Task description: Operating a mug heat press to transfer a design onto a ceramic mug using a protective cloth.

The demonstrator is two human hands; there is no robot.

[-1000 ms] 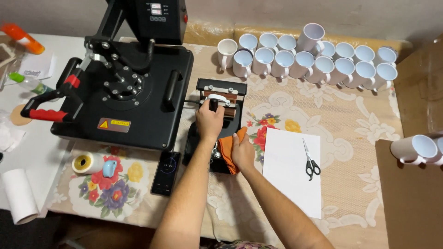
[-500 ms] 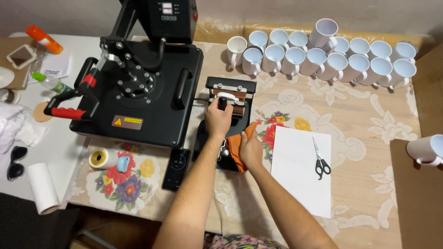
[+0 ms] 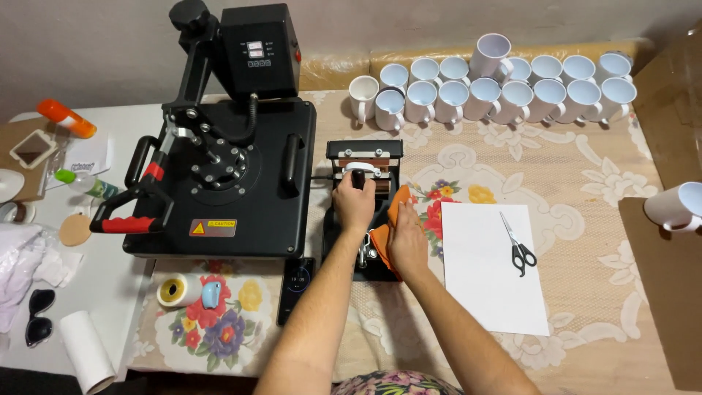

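A small black mug press (image 3: 363, 152) stands on the patterned tablecloth in the middle. My left hand (image 3: 354, 202) is closed around the press's handle on top of it. My right hand (image 3: 406, 240) lies flat on an orange cloth (image 3: 397, 205) against the press's right side. What sits inside the press is hidden under my hands.
A large black flat heat press (image 3: 219, 183) stands to the left. Several white mugs (image 3: 482, 91) line the back edge. A white sheet (image 3: 491, 267) with scissors (image 3: 519, 245) lies to the right, a phone (image 3: 296, 289) and tape roll (image 3: 178, 290) near the front.
The view has shifted, so everything sits lower and further right in frame. Both hands stay on the mug press, the left one still gripping the handle.
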